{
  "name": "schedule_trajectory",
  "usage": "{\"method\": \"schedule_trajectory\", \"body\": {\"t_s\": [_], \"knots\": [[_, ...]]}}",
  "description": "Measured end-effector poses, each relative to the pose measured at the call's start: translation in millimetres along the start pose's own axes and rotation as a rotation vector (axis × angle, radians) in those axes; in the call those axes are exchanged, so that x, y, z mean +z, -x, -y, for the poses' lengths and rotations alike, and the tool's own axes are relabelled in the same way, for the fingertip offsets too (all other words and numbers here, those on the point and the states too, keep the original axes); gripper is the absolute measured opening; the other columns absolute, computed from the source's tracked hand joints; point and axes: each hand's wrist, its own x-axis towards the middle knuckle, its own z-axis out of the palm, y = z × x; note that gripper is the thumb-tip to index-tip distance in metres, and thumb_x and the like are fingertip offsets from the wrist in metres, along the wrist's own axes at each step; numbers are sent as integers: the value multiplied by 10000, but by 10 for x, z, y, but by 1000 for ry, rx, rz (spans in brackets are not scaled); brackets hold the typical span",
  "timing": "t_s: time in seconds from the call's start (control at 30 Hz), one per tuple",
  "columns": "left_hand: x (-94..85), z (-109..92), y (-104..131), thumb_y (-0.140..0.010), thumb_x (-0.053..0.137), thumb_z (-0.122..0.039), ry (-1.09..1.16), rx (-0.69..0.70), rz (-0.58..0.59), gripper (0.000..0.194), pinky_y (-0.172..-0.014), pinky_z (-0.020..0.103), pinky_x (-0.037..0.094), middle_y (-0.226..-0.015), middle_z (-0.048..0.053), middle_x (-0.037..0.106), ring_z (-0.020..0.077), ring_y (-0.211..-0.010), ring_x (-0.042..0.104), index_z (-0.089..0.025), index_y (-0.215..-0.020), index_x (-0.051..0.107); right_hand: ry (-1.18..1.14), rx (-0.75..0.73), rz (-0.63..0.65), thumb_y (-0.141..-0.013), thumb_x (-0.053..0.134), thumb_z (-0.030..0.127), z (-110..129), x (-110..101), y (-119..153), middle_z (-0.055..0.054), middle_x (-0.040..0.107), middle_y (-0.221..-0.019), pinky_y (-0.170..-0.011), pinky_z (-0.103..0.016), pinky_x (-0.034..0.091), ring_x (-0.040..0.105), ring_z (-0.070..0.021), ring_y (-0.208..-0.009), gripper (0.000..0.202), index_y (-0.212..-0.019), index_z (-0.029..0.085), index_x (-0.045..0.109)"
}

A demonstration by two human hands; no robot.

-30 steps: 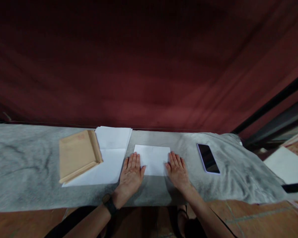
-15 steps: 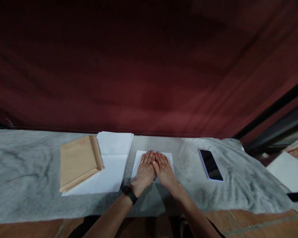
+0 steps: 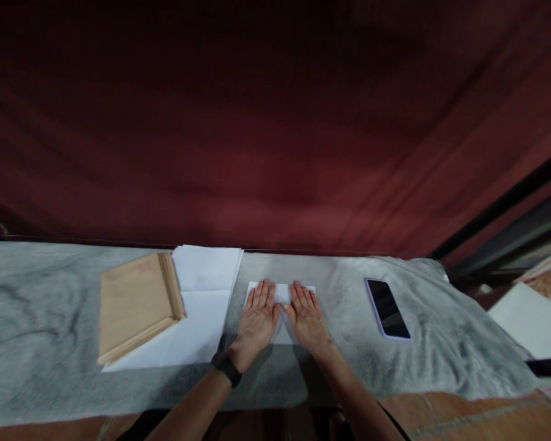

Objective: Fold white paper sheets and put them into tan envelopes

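Note:
A piece of white paper [image 3: 283, 334] lies flat on the grey cloth, partly covered by both hands. My left hand [image 3: 259, 317] rests palm down on its left half, fingers stretched out and pointing away from me. On the right half lies my right hand [image 3: 307, 317], also flat with its fingers extended. The two thumbs point toward each other near the paper's middle, leaving a strip of white between the hands. A dark watch [image 3: 226, 367] is on my left wrist.
Left of my hands, a stack of brown envelopes [image 3: 135, 306] overlaps a stack of creased white sheets [image 3: 206, 312]. A phone [image 3: 388, 309] with a lilac edge lies to the right. Grey cloth [image 3: 344, 361] covers the surface; a dark red fabric [image 3: 275, 153] hangs behind it.
My hands have slid apart from the paper's middle, the left one leftward and the right one slightly rightward. Both stay flat. The view has shifted slightly.

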Motion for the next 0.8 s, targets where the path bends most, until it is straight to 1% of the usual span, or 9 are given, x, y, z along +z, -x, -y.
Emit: {"method": "schedule_trajectory", "body": {"t_s": [0.17, 0.3, 0.43, 0.5, 0.57, 0.63, 0.7, 0.8], "knots": [[23, 62, 67, -993, 367, -344, 4, -64, -13, 575, -1225, 472, 247, -1575, 180, 377, 273, -1498, 284, -76, -1501, 407, 54, 45, -13, -1054, 330, 405, -145, -51, 76, -126, 404, -1565, -1191, -478, 286, 391, -286, -1446, 549, -1528, 134, 389], [38, 100, 131, -1004, 351, -406, 16, -92, -26, 621, -1217, 484, 263, -1576, 213, 354, 307, -1494, 282, -29, -1494, 404, 94, 83, -16, -1050, 321, 419, -290, -78, 148, -144, 423, -1553, -1186, -475, 282, 389, -297, -1444, 567, -1522, 114, 397], [22, 129, 192, -1001, 361, -419, 7, -107, -31, 644, -1219, 478, 260, -1583, 229, 330, 315, -1496, 276, -4, -1493, 393, 123, 122, -9, -1048, 310, 436, -408, -118, 214, -163, 425, -1550, -1182, -476, 283, 394, -301, -1437, 596, -1518, 78, 392], [-5, 134, 213, -999, 367, -408, -3, -119, -21, 639, -1219, 474, 260, -1583, 235, 326, 315, -1496, 278, 2, -1488, 398, 137, 160, -6, -1046, 310, 429, -431, -154, 237, -176, 435, -1541, -1178, -491, 287, 397, -311, -1434, 596, -1510, 67, 403], [-45, 127, 230, -999, 362, -379, -13, -131, -22, 624, -1224, 484, 241, -1580, 240, 330, 318, -1496, 280, 11, -1484, 399, 148, 208, -12, -1044, 311, 398, -402, -200, 257, -195, 429, -1539, -1177, -507, 286, 393, -325, -1435, 583, -1498, 47, 417], [-89, 99, 253, -997, 352, -341, -15, -121, -32, 605, -1233, 498, 211, -1577, 238, 339, 315, -1500, 271, 15, -1484, 394, 133, 215, -21, -1044, 306, 365, -303, -244, 281, -197, 400, -1556, -1184, -508, 281, 371, -322, -1451, 570, -1503, 43, 404], [-119, 52, 300, -998, 342, -316, 4, -63, -37, 588, -1241, 490, 194, -1587, 210, 341, 292, -1510, 251, -12, -1500, 380, 80, 146, -17, -1050, 292, 360, -143, -271, 319, -170, 355, -1586, -1196, -484, 278, 330, -296, -1476, 568, -1531, 64, 359], [-119, -33, 419, -993, 327, -265, 43, 79, -22, 568, -1243, 461, 215, -1603, 145, 343, 244, -1517, 236, -82, -1530, 347, -23, -6, 17, -1062, 277, 394, 123, -258, 409, -108, 327, -1610, -1211, -424, 279, 299, -241, -1494, 569, -1555, 114, 318]]}}
